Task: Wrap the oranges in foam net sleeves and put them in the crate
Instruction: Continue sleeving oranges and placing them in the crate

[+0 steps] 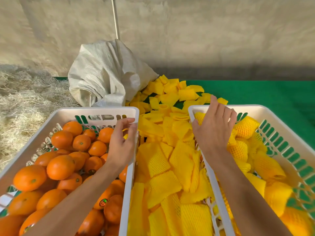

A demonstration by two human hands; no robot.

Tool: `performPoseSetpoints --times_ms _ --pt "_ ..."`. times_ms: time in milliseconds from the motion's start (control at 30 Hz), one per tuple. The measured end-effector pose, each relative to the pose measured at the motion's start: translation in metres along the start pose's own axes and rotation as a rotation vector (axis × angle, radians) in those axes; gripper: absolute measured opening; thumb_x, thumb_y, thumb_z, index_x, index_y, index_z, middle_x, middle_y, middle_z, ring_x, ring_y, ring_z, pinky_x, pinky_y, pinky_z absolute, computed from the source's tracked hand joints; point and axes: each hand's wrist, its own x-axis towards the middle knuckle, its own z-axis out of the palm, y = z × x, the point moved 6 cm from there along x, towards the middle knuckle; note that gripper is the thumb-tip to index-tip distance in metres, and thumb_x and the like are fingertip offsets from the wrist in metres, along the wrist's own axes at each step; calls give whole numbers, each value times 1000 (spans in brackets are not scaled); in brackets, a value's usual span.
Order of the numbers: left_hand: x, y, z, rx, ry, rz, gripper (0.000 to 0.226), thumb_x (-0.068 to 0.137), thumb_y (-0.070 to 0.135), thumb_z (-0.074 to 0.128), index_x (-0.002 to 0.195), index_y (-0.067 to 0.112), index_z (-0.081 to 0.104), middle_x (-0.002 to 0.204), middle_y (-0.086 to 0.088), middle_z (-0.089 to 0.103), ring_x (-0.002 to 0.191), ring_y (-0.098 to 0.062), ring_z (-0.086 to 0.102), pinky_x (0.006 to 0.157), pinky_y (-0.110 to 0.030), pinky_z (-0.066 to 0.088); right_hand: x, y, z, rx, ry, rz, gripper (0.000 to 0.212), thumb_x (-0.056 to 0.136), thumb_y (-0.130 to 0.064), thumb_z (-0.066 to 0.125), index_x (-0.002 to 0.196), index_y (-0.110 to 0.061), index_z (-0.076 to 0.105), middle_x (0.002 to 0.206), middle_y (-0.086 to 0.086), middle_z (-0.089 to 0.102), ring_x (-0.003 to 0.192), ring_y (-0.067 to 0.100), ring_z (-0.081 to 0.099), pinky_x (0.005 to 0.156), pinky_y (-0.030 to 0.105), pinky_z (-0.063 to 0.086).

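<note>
The left white crate [95, 111] is piled with several bare oranges [60, 166]. Loose yellow foam net sleeves [163, 160] cover the green table between the crates. Several net-wrapped oranges [245, 127] lie in the right white crate [255, 109]. My left hand [121, 142] hovers over the left crate's right rim with its fingers loosely curled, and I see nothing in it. My right hand [215, 123] reaches palm down into the right crate's far left corner, fingers relaxed and spread over a wrapped orange [198, 117]. Whatever is under the palm is hidden.
A white woven sack [105, 74] slumps behind the left crate, with sleeves spilling out beside it. Dry straw [22, 99] lies to the far left. A green table cover [272, 94] stretches to the back right, in front of a pale tarp wall.
</note>
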Motion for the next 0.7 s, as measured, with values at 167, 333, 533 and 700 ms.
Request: performPoseSetpoints --times_ms 167,333,533,700 --pt "13 -47 -38 258 158 -192 25 109 14 47 133 13 53 125 0 61 108 1 58 79 -12 49 -20 -36 10 73 -61 -215 66 89 -33 71 145 -7 47 140 15 54 132 35 46 120 51 26" --pt "5 -94 -39 453 -134 -288 41 102 12 61 140 20 47 125 -3 63 102 -16 63 65 -8 44 -41 -65 33 165 -268 -423 55 93 -36 64 142 -14 52 139 6 57 133 25 47 117 43 30" --pt "11 -85 -21 271 -81 -409 44 101 33 61 141 14 54 108 -5 71 84 -14 66 58 -19 53 -38 -64 46 225 -324 -440 45 92 -30 68 134 -14 60 125 5 65 122 24 54 112 39 32" --pt "13 -85 -9 364 -176 -479 35 101 48 61 109 15 67 103 -1 68 91 -20 65 73 -33 50 -41 -68 45 276 -352 -474 38 95 -28 64 131 -17 61 124 1 65 122 20 54 116 38 29"
